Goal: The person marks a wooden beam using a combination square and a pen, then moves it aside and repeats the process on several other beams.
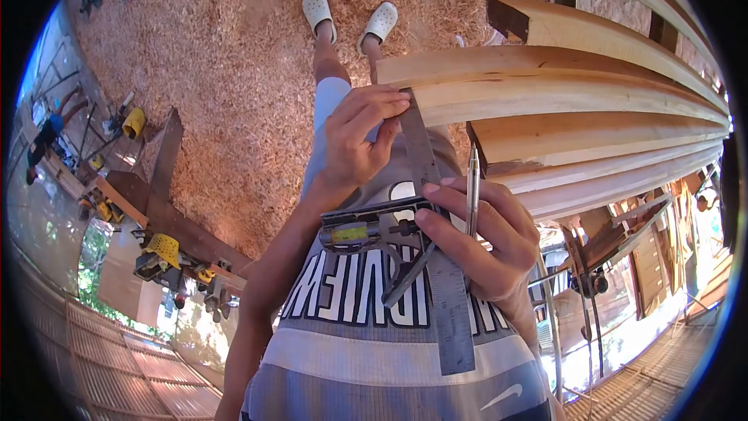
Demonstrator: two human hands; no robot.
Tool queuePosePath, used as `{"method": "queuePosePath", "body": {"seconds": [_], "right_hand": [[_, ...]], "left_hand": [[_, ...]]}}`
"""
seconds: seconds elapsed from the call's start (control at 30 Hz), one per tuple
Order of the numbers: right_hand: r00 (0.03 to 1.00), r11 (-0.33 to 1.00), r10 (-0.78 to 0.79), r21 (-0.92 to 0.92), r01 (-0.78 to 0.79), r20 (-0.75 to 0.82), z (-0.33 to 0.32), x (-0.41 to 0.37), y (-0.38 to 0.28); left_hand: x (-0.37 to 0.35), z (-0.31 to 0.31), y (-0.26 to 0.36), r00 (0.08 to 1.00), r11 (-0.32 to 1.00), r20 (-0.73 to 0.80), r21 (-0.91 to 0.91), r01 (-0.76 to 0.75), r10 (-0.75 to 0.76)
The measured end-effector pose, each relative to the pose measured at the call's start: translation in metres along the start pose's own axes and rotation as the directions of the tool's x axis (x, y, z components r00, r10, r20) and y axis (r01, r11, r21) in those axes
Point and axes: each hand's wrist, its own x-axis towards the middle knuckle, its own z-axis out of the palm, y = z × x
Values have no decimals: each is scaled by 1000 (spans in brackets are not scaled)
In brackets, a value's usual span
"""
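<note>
A combination square with a long steel blade (450, 312) and a dark head holding a yellow level vial (351, 232) lies slantwise in front of my shirt. Its far blade end meets the near end of a curved wooden plank (452, 93). My left hand (362, 132) is closed, fingers and thumb pinching that blade end beside the plank. My right hand (491, 242) grips the square where head and blade meet. A slim silver pen (473, 187) stands out between its fingers, point away from me. Part of the square's head is covered by the right fingers.
More shaped planks (592, 140) stack to the right, with a dark-ended one (545, 19) beyond. Wood shavings (226, 70) cover the ground. Left, a beam (179, 218) stands near a yellow perforated container (164, 249) and tools. A person (51, 129) is at the far left.
</note>
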Motion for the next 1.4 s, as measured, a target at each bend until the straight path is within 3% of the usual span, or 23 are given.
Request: {"method": "queuePosePath", "body": {"seconds": [0.63,0.83,1.07,1.27,1.33,1.4], "right_hand": [[1000,1000,-3,-26,3,-21,5,2,-2],[999,999,47,-15,-47,6,8,2,-8],[1000,1000,2,-5,-2,-26,7,1,-3],[994,997,70,28,-72,82,-14,1,7],[934,926,356,137,-352,-3,-25,-6,13],[859,835,509,277,-476,-59,-34,-6,23]], "left_hand": [[2,-3,-8,998,998,-3,-31,-55,55],[2,-6,-10,999,999,35,-37,-32,33],[5,-9,-11,996,999,74,-8,-53,53],[5,-10,-13,994,998,92,-32,-54,56],[4,-10,-16,993,998,98,-39,-58,62],[5,-11,-16,991,998,115,-27,-61,63]]}}
